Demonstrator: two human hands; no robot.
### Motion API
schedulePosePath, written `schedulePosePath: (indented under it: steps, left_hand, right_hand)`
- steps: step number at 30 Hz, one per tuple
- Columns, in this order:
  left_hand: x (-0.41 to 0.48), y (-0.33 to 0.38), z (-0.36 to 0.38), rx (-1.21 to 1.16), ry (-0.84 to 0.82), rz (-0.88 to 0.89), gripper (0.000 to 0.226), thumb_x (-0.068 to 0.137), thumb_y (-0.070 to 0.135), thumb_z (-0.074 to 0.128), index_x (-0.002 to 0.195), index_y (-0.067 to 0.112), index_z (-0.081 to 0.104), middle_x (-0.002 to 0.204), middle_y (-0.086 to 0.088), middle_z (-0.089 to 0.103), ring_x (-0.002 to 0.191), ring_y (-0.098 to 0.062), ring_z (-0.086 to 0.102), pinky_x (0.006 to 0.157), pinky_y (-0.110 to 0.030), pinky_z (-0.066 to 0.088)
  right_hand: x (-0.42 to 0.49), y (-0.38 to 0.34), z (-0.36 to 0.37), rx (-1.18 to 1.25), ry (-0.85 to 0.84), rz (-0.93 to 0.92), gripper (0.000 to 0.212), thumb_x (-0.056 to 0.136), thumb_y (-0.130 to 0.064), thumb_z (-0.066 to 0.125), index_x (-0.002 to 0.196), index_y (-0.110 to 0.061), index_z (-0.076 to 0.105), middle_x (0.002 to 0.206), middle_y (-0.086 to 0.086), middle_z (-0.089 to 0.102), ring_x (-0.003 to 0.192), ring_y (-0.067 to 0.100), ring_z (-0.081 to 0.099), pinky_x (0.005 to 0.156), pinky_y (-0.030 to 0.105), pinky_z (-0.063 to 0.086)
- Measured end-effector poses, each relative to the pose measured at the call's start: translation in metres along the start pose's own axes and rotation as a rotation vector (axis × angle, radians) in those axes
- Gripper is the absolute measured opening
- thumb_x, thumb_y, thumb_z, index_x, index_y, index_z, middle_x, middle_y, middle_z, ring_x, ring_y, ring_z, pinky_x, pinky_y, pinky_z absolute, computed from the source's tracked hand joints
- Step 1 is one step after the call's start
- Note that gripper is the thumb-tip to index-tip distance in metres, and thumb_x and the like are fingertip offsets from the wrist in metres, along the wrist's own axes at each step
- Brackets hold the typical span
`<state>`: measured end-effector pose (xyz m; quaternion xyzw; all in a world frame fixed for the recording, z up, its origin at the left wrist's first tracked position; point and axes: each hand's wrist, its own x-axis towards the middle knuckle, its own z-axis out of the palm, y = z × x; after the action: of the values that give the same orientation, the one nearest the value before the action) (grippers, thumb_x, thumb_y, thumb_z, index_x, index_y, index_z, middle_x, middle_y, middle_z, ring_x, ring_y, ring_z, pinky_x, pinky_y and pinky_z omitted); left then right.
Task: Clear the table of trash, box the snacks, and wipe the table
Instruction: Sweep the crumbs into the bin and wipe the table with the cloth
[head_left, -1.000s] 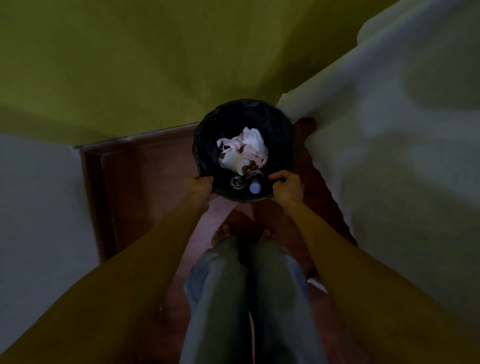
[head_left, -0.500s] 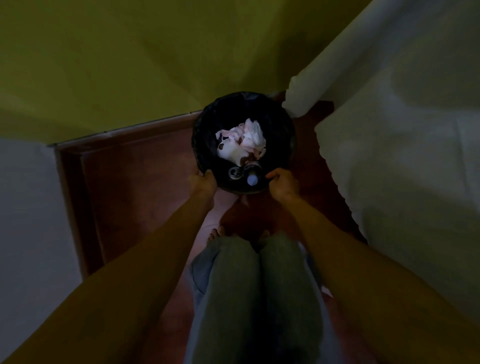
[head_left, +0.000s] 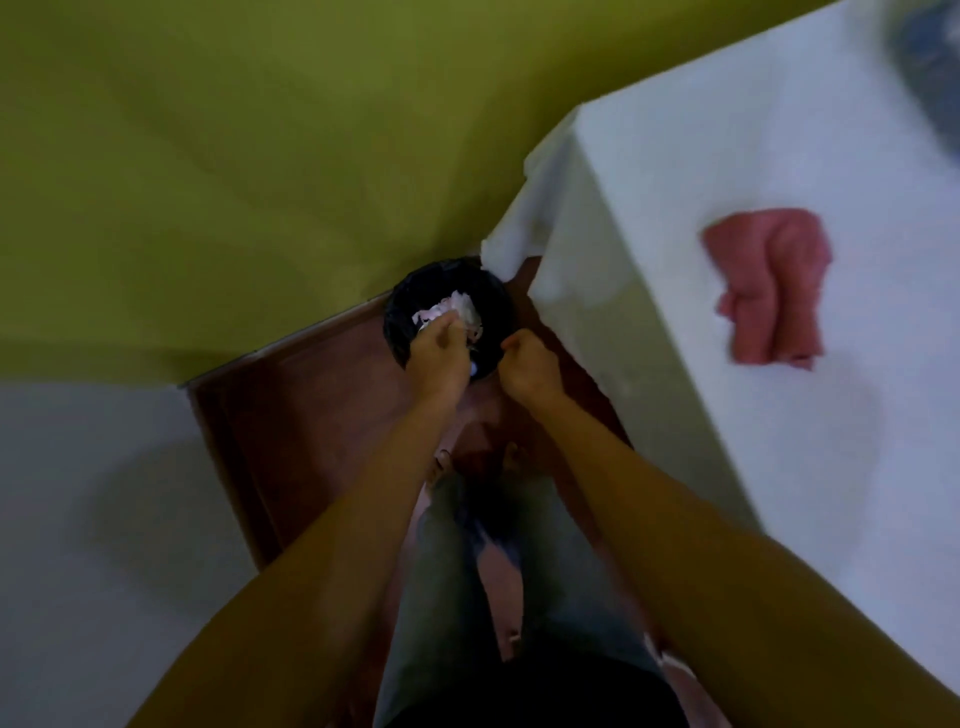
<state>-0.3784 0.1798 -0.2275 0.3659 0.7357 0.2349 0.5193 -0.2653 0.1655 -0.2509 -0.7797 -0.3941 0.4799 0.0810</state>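
Note:
A black-lined trash bin (head_left: 415, 301) stands on the red-brown floor in the corner, between the yellow wall and the table. Crumpled white and pink paper trash (head_left: 465, 306) lies inside it. My left hand (head_left: 439, 358) hangs over the bin's near side with loosely curled fingers and hides part of the contents. My right hand (head_left: 530, 364) hovers at the bin's near right rim, also loosely curled. I see nothing held in either hand. A folded pink cloth (head_left: 769, 286) lies on the table's white covering (head_left: 675, 156) at the right.
The yellow wall (head_left: 234, 156) rises behind the bin and a pale wall (head_left: 78, 519) stands at the left. My legs and bare feet (head_left: 441, 462) are on the floor strip below the hands. A blurred dark object (head_left: 935, 62) sits at the table's far right edge.
Both hands have come off the bin's rim, which they gripped before. The view has risen and swung right, so the tabletop and the pink cloth now show.

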Motion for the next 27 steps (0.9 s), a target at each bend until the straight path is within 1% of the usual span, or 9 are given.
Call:
schedulePosePath:
  steps: [3, 6, 10, 14, 17, 20, 22, 24, 27]
  left_hand:
    - [-0.034, 0.041, 0.0, 0.002, -0.058, 0.087, 0.034, 0.102, 0.023, 0.048, 0.129, 0.015, 0.066, 0.129, -0.003, 0.066, 0.119, -0.018, 0.06, 0.102, -0.03, 0.047]
    - [-0.061, 0.076, 0.002, 0.071, -0.106, 0.195, 0.036, 0.104, 0.022, 0.043, 0.134, 0.015, 0.062, 0.135, -0.002, 0.062, 0.124, -0.017, 0.056, 0.1, -0.025, 0.042]
    - [-0.082, 0.105, 0.011, 0.115, -0.179, 0.288, 0.035, 0.104, 0.018, 0.042, 0.132, 0.017, 0.062, 0.119, 0.002, 0.067, 0.086, 0.004, 0.058, 0.07, -0.002, 0.038]
    - [-0.095, 0.122, 0.02, 0.109, -0.26, 0.348, 0.034, 0.104, 0.017, 0.043, 0.132, 0.019, 0.063, 0.136, -0.001, 0.062, 0.124, -0.015, 0.057, 0.095, -0.016, 0.04]
    - [-0.096, 0.133, 0.024, 0.144, -0.281, 0.41, 0.033, 0.104, 0.016, 0.045, 0.13, 0.018, 0.064, 0.135, 0.0, 0.061, 0.125, -0.015, 0.056, 0.097, -0.018, 0.041]
    - [-0.092, 0.147, 0.03, 0.07, -0.244, 0.318, 0.032, 0.102, 0.017, 0.046, 0.125, 0.02, 0.068, 0.125, 0.002, 0.065, 0.115, -0.017, 0.06, 0.095, -0.027, 0.049]
    - [-0.093, 0.159, 0.043, 0.043, -0.223, 0.287, 0.032, 0.102, 0.017, 0.045, 0.123, 0.02, 0.069, 0.127, 0.002, 0.064, 0.113, -0.015, 0.058, 0.1, -0.033, 0.05]
    - [-0.101, 0.168, 0.061, 0.065, -0.237, 0.32, 0.034, 0.1, 0.011, 0.044, 0.124, 0.019, 0.068, 0.129, 0.002, 0.063, 0.117, -0.015, 0.057, 0.103, -0.033, 0.048]
    - [-0.118, 0.175, 0.089, 0.166, -0.271, 0.407, 0.039, 0.095, 0.006, 0.043, 0.124, 0.02, 0.066, 0.13, 0.004, 0.062, 0.121, -0.013, 0.056, 0.102, -0.028, 0.046]
  right_hand:
    - [-0.035, -0.023, -0.035, 0.025, 0.181, -0.07, 0.027, 0.095, -0.008, 0.048, 0.116, -0.01, 0.064, 0.116, 0.013, 0.068, 0.104, 0.03, 0.064, 0.087, 0.036, 0.053]
    - [-0.068, -0.041, -0.074, 0.065, 0.434, -0.177, 0.026, 0.093, -0.008, 0.049, 0.107, -0.015, 0.069, 0.103, 0.003, 0.072, 0.09, 0.02, 0.066, 0.075, 0.027, 0.048]
    - [-0.098, -0.045, -0.117, 0.185, 0.598, -0.18, 0.026, 0.09, -0.012, 0.047, 0.1, -0.022, 0.07, 0.094, -0.005, 0.072, 0.079, 0.014, 0.064, 0.072, 0.028, 0.048]
    - [-0.115, -0.03, -0.149, 0.221, 0.78, -0.272, 0.026, 0.088, -0.004, 0.049, 0.094, -0.015, 0.072, 0.086, -0.001, 0.073, 0.07, 0.012, 0.063, 0.066, 0.032, 0.053]
    - [-0.114, -0.017, -0.174, 0.128, 0.948, -0.335, 0.026, 0.085, -0.001, 0.05, 0.091, -0.012, 0.072, 0.093, -0.001, 0.07, 0.087, 0.011, 0.06, 0.075, 0.031, 0.053]
    - [-0.096, 0.001, -0.192, 0.022, 0.937, -0.352, 0.028, 0.088, -0.019, 0.043, 0.093, -0.017, 0.071, 0.103, -0.001, 0.063, 0.102, 0.02, 0.057, 0.085, 0.039, 0.052]
    - [-0.087, 0.014, -0.195, -0.127, 0.838, -0.285, 0.028, 0.094, -0.025, 0.047, 0.111, -0.02, 0.068, 0.118, 0.004, 0.06, 0.114, 0.029, 0.053, 0.092, 0.048, 0.05]
    - [-0.086, 0.024, -0.193, -0.284, 0.736, -0.207, 0.038, 0.094, -0.021, 0.055, 0.132, -0.02, 0.058, 0.136, 0.011, 0.052, 0.128, 0.038, 0.044, 0.102, 0.054, 0.043]
    - [-0.087, 0.038, -0.199, -0.293, 0.718, -0.173, 0.045, 0.093, -0.016, 0.059, 0.138, -0.015, 0.055, 0.14, 0.014, 0.05, 0.126, 0.04, 0.044, 0.103, 0.052, 0.042]
